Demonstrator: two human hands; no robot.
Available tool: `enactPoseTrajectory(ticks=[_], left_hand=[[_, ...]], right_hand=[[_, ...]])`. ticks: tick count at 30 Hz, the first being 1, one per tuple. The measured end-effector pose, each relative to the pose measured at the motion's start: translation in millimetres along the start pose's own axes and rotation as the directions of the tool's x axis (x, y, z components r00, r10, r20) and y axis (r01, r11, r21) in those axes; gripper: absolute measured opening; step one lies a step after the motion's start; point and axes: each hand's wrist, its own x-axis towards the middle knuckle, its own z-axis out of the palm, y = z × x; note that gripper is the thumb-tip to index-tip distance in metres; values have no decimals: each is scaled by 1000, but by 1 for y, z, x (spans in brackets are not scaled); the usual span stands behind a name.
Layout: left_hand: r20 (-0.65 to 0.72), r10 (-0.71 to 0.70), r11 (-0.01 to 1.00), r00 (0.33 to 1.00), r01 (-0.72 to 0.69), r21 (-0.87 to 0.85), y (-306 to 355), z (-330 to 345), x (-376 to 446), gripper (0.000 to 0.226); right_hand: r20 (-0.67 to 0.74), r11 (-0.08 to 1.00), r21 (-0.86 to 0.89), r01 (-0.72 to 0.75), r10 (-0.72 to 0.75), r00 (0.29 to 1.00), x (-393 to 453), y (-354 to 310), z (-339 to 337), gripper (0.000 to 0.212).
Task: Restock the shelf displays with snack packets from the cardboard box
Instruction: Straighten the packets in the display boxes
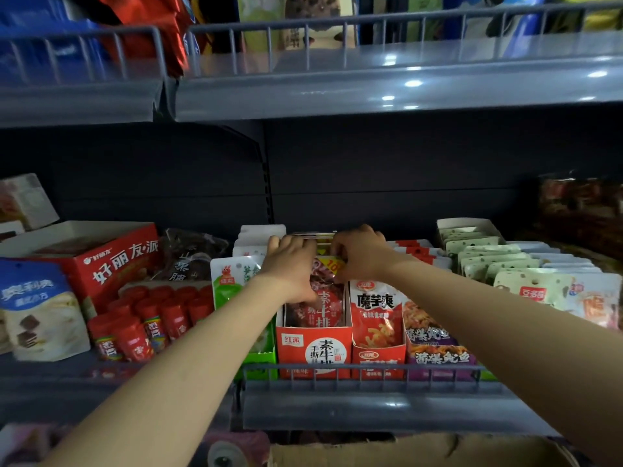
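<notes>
Both hands, left hand (291, 264) and right hand (359, 254), hold red packets (323, 281) in the display box (313, 352); it looks nearly full, cardboard box (421, 449) waits below.

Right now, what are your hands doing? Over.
Left hand and right hand gripping red snack packets in red display box. Nothing blocking.

Dim overall; overhead light glints on the upper shelf lip (397, 85) at upper right. Frame edges bend and blur, bottom corners softest.
</notes>
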Motion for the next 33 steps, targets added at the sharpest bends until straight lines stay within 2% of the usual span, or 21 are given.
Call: enactPoseTrajectory(ticks=[3,5,9,12,14,15,17,20,23,27,29,33], left_hand=[[-14,43,999,999,-43,12,-1,-1,-3,94],[-25,85,995,996,-86,-48,-4,-6,-7,90],[-163,61,973,985,-95,-208,-23,-20,-20,61],[-220,-107,941,970,28,-336,-51,-25,-34,56],[-113,-229,850,967,141,-508,-72,-23,-46,60],[-44,-239,815,970,175,-553,-80,-20,-51,61],[40,-184,845,982,179,-504,-92,-10,-60,61],[161,-103,895,982,162,-415,-97,-1,-59,74],[263,-53,933,963,141,-330,-96,-5,-47,85],[326,-49,951,944,144,-273,-97,-12,-31,87],[342,-65,967,937,144,-210,-98,-14,-26,86],[329,-64,984,942,114,-135,-103,-11,-20,101]], right_hand=[[1,998,-64,8,-8,1000,-1,-3,-1,48],[4,992,-120,28,-28,1000,0,-4,1,56],[-31,981,-187,48,-55,998,0,-8,0,48],[-94,995,-53,79,-84,992,0,-18,-6,39],[-84,988,103,113,-105,991,0,-29,-6,37],[-68,977,177,117,-107,992,0,-35,-3,38],[-31,951,293,100,-95,995,0,-46,5,40],[39,942,319,102,-120,992,1,-62,12,49],[119,961,262,92,-127,985,5,-76,14,60],[190,981,176,80,-113,975,21,-81,15,57],[231,989,123,80,-107,967,28,-83,14,59],[296,998,9,64,-63,953,36,-91,13,76]])
